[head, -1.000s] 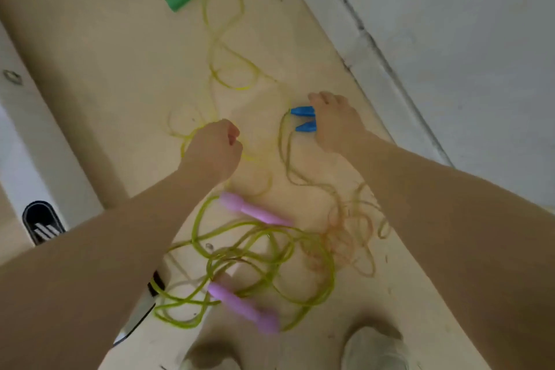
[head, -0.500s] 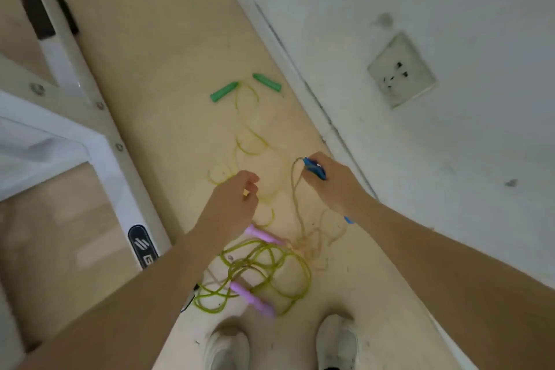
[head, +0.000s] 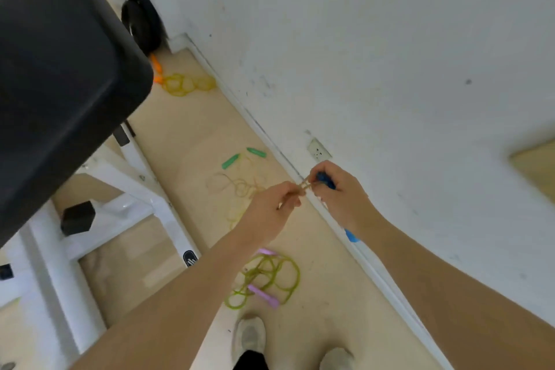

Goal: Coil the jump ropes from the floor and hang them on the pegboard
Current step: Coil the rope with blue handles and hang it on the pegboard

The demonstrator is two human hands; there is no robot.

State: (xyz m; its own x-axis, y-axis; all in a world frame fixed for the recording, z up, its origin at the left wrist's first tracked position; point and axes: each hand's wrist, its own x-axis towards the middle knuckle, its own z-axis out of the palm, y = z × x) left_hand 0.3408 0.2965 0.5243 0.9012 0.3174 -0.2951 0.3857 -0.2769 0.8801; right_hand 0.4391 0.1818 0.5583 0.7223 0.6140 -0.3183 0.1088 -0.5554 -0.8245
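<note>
You are on step 1, coiling: your right hand grips the blue jump-rope handles, your left hand pinches its cord just beside. Next, wind even loops; 3 ropes lie on the floor.

Both bare forearms reach up from the bottom of the frame and converge near its centre. The left arm enters from the lower left, its hand just left of centre, fingers curled with thumb and fingertips pinching a thin cord. The right arm enters from the lower right, broader and closer to the camera, and its hand sits right of centre, slightly higher than the left, fingers wrapped round blue handles. The two hands nearly touch, knuckles facing each other. Two feet in pale shoes stand at the bottom edge.
</note>
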